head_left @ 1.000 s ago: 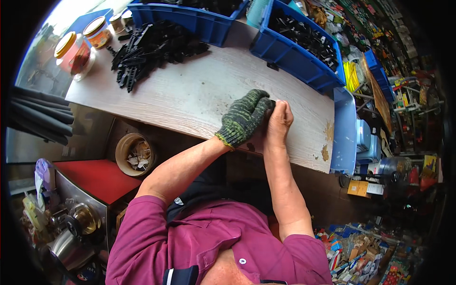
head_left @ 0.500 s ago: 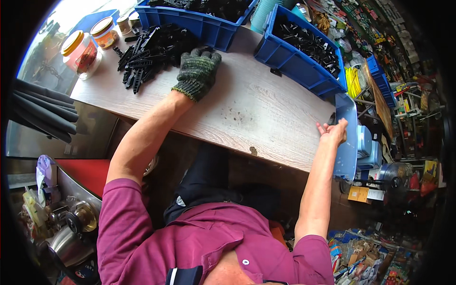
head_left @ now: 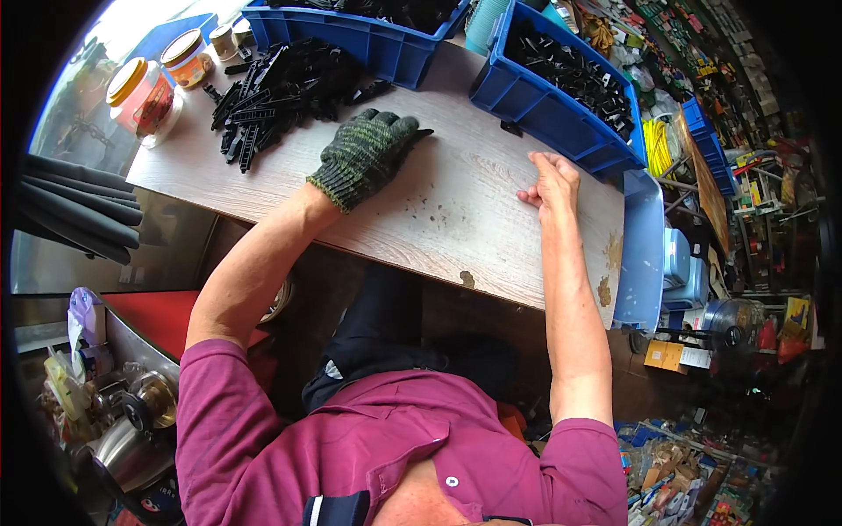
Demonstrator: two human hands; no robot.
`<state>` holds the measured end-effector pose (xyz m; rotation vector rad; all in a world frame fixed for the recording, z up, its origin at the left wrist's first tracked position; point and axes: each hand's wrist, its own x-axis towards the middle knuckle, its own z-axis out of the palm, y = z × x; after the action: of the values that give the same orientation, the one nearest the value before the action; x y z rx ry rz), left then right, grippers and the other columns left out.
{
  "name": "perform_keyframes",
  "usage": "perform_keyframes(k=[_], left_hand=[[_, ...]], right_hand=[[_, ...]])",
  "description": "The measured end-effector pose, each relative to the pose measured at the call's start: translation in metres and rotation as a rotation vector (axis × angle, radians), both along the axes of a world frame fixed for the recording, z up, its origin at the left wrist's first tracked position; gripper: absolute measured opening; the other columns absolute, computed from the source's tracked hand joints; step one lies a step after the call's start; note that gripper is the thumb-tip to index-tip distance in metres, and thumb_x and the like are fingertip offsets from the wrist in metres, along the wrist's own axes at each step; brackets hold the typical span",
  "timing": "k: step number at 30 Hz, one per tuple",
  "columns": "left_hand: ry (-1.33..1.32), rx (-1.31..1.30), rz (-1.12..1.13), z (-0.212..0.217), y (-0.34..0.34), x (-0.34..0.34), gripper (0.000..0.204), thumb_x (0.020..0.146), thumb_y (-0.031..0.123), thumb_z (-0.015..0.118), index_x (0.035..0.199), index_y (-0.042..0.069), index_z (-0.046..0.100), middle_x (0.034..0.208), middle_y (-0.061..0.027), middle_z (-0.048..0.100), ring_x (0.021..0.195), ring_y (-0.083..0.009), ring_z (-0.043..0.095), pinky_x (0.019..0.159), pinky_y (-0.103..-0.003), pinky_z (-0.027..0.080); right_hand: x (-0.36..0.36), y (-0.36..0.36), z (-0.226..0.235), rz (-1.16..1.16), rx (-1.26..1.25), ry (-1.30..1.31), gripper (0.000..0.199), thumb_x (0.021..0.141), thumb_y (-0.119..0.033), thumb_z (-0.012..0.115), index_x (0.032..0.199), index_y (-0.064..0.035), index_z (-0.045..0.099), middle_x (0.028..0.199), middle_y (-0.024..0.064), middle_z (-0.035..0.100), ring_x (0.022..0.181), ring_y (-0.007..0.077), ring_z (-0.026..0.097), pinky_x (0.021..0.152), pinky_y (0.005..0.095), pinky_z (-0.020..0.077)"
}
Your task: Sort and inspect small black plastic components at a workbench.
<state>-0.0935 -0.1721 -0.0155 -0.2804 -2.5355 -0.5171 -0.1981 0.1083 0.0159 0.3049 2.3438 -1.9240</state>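
Observation:
My left hand [head_left: 367,154], in a green knitted glove, lies on the wooden table [head_left: 456,228] just right of a pile of black plastic parts [head_left: 281,86]. A dark tip of a black part [head_left: 423,134] pokes out past its fingers. My bare right hand [head_left: 551,180] rests on the table further right, close to the front wall of a blue bin [head_left: 561,123] full of black parts. Its fingers are loosely bent, the thumb stands apart, and nothing shows in it.
A second blue bin [head_left: 368,44] of black parts stands at the back. Two lidded jars [head_left: 140,95] [head_left: 189,57] sit at the far left corner. A blue tray [head_left: 645,250] hangs off the table's right end. Cluttered shelves fill the right side, metal pots the lower left.
My left hand has drawn back from the pile of black parts toward the middle of the table. My right hand has come from the blue tray at the right end onto the tabletop.

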Motion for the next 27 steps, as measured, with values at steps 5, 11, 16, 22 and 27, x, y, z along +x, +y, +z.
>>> perform_keyframes(k=[5,11,16,22,27], left_hand=[[-0.024,-0.211,0.106,0.007,-0.006,0.010,0.021,0.092,0.023,0.061,0.112,0.019,0.069,0.090,-0.0098,0.064,0.090,-0.0313,0.059,0.077,-0.045,0.049],[-0.046,-0.197,0.170,0.008,-0.005,0.006,0.023,0.091,0.028,0.065,0.110,0.015,0.069,0.087,-0.0093,0.064,0.088,-0.0305,0.059,0.075,-0.045,0.048],[0.042,-0.010,0.114,0.006,0.007,0.004,0.029,0.092,0.029,0.066,0.114,0.011,0.066,0.087,-0.0115,0.064,0.077,-0.0300,0.062,0.065,-0.042,0.050],[0.033,0.496,-0.042,0.002,0.019,0.006,0.032,0.091,0.013,0.069,0.121,0.005,0.063,0.093,-0.0107,0.066,0.075,-0.0215,0.066,0.065,-0.035,0.053],[-0.030,0.748,-0.189,0.001,0.034,0.020,0.032,0.086,0.003,0.068,0.118,0.005,0.065,0.102,-0.0155,0.068,0.093,-0.0288,0.067,0.080,-0.037,0.054]], right_hand=[[-0.012,-0.027,0.003,0.040,0.138,0.046,0.030,0.084,-0.022,0.075,0.107,-0.0049,0.066,0.066,0.0030,0.054,0.042,0.0084,0.045,0.038,0.0288,0.0497],[-0.023,-0.045,0.009,0.080,0.463,0.133,0.026,0.082,-0.022,0.074,0.102,-0.0062,0.071,0.074,0.0046,0.064,0.041,0.0106,0.045,0.036,0.0281,0.0443],[-0.029,-0.045,0.001,0.145,0.544,0.200,0.022,0.083,-0.025,0.073,0.096,-0.0070,0.073,0.068,0.0027,0.061,0.044,0.0112,0.048,0.035,0.0281,0.0426],[-0.023,-0.030,-0.005,0.131,0.376,0.136,0.022,0.086,-0.025,0.070,0.096,-0.0041,0.070,0.061,0.0016,0.053,0.043,0.0094,0.046,0.038,0.0282,0.0460],[-0.003,-0.004,-0.006,0.216,-0.030,0.016,0.022,0.089,-0.023,0.068,0.095,-0.0017,0.064,0.052,-0.0009,0.045,0.040,0.0094,0.045,0.046,0.0313,0.0535]])
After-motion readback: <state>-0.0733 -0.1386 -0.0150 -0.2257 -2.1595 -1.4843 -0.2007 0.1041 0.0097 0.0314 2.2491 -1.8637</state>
